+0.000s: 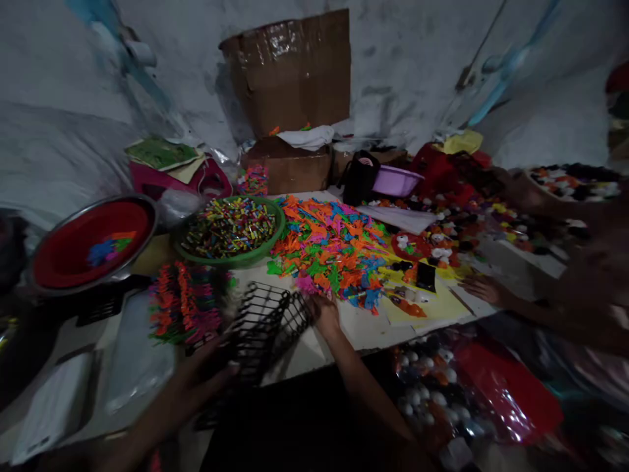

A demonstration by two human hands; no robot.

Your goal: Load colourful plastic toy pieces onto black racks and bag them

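My left hand (211,373) is closed on the near left side of a black plastic grid rack (260,321), which is tilted over the table edge and blurred. My right hand (323,313) reaches to the front of a big loose pile of small flat plastic pieces (329,242) in orange, green, pink and blue. Its fingers are bent together beside a pink piece (305,283) and the rack's right end; what they pinch is hidden. Left of the rack lies a bundle of orange, pink and green pieces (184,301) in rows.
A green basket (280,229) full of small colourful tubes stands behind. To its left is a red basin (59,255) with a few pieces. Another person's hand (481,288) rests on the table at right, near yellow sheets (442,305). Cardboard boxes (289,167) line the wall.
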